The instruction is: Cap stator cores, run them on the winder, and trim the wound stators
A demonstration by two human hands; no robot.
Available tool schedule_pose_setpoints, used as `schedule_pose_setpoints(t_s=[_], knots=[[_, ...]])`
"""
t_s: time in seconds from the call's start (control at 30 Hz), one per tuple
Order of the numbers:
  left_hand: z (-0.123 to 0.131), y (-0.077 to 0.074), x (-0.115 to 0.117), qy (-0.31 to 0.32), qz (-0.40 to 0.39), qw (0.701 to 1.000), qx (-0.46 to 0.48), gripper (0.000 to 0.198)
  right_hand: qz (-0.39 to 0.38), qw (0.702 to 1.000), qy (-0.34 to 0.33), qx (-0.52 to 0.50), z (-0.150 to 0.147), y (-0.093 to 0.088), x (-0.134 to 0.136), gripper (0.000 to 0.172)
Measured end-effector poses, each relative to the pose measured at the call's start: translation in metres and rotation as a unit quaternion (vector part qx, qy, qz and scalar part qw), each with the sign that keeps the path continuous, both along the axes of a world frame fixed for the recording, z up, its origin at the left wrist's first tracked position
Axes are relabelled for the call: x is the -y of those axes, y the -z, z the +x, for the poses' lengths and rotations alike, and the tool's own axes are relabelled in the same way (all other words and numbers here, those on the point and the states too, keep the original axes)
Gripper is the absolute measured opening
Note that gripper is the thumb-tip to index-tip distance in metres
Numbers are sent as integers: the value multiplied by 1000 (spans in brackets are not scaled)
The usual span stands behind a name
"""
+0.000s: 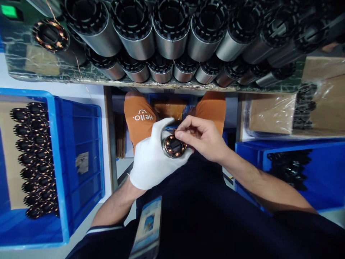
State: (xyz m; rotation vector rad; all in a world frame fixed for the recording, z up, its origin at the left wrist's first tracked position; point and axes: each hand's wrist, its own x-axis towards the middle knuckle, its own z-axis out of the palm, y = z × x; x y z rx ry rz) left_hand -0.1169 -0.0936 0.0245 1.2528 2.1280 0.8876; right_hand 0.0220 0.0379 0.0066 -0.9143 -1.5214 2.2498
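Fingers (185,137) of your bare right hand (207,139) meet in a pinch at the upper rim of the copper-wound core (175,146); whether they grip a wire end is too small to tell. Your gloved left hand (152,160) curls around this core, holding it close before your body. Copper already shows around its face, so winding appears done; the finish of its ends cannot be judged. Similar cores (37,158) lie in the left blue bin (58,162), whereas the metal cylinders (171,46) ranked on the counter (16,66) show no copper. Note the counter's near edge, beyond and apart from your hands. Side room extends toward the left bin and the right blue bin (323,176); a phone (147,225) near your left forearm narrows the space bodyward.
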Motion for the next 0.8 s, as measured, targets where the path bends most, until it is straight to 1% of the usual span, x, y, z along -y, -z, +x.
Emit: schedule_pose_setpoints(t_s=[0.07, 0.13, 0.2, 0.23, 0.27, 0.3, 0.33, 0.37, 0.4, 0.43, 0.47, 0.5, 0.53, 0.57, 0.6, 0.63, 0.7, 0.73, 0.8], knots=[[3, 6, 3, -9, 77, 997, -3, 66, -12, 1000, 17, -10, 3, -5, 3, 37], [3, 14, 6, -10, 182, 983, -19, 56, -40, 998, 30, -34, 4, -12, 5, 39], [1, 19, 9, -4, 260, 966, -18, 52, -55, 997, 24, -53, 5, -17, 2, 38], [-1, 20, 10, -1, 282, 959, 0, 52, -48, 997, 27, -54, 6, -19, -2, 36], [-4, 20, 11, -2, 298, 954, 27, 54, -25, 998, 40, -50, 9, -21, -7, 32], [-7, 18, 11, -6, 306, 950, 52, 54, 20, 997, 65, -45, 12, -23, -12, 29], [-11, 14, 11, -3, 302, 951, 68, 53, 89, 991, 94, -37, 16, -26, -18, 26], [-15, 10, 10, 4, 289, 955, 74, 51, 181, 976, 120, -32, 20, -29, -22, 24], [-19, 5, 10, 15, 267, 961, 73, 48, 294, 947, 128, -34, 24, -32, -26, 22], [-21, 0, 9, 32, 243, 967, 70, 45, 413, 904, 109, -34, 27, -35, -28, 18], [-23, -4, 8, 52, 226, 970, 70, 43, 521, 851, 64, -33, 30, -38, -28, 15], [-24, -7, 7, 72, 214, 971, 76, 42, 601, 798, 7, -34, 33, -39, -28, 14], [-24, -10, 6, 86, 206, 971, 83, 42, 653, 755, -49, -41, 35, -40, -27, 12], [-23, -11, 6, 93, 200, 972, 79, 42, 679, 726, -98, -45, 37, -39, -27, 10], [-22, -11, 6, 94, 189, 976, 54, 41, 686, 714, -136, -38, 38, -38, -28, 11], [-21, -10, 7, 90, 174, 981, 6, 38, 681, 715, -158, -23, 40, -37, -28, 14], [-20, -6, 9, 88, 133, 980, -120, 30, 654, 733, -182, 44, 41, -35, -29, 20], [-19, -4, 10, 98, 114, 973, -177, 26, 631, 748, -189, 83, 41, -35, -28, 26], [-17, 1, 10, 136, 85, 955, -249, 20, 566, 790, -203, 122, 36, -38, -24, 48]])
